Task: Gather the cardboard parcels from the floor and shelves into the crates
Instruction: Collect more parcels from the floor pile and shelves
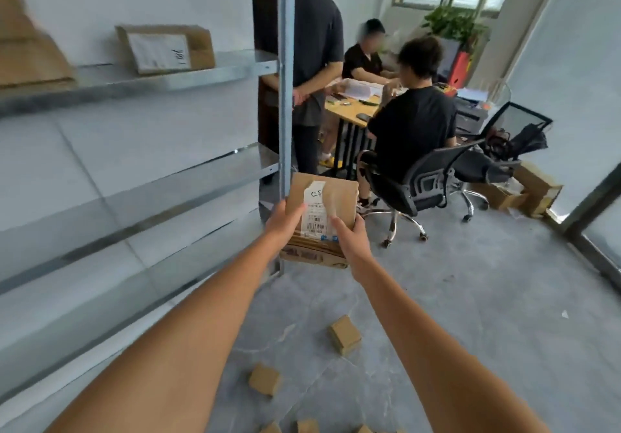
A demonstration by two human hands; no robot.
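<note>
Mid-frame: cardboard parcel (324, 211) with white label, held off the floor, left hand (284, 219) gripping its left edge, right hand (349, 236) curled round its lower right edge. Lower frame: small parcels (344, 334) scattered on grey floor (470, 298). Upper left: labelled parcel (166, 48) on metal shelf (215, 69). Upper right: people around a desk (346, 110).
</note>
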